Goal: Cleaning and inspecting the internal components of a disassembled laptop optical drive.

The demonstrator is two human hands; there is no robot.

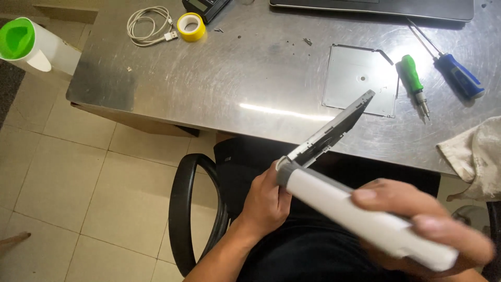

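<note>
Right hand [417, 224] grips white handle of tool [360, 214], blurred. Left hand [266, 201] holds grey drive casing [334, 130] at its near end, tilted above bench [209, 89] edge. Beyond: flat metal plate [360, 78], green screwdriver [412, 75], blue screwdriver [459, 75].

green screwdriver [412, 78], blue screwdriver [460, 76], yellow tape roll [190, 26], white cable [148, 25].
</note>
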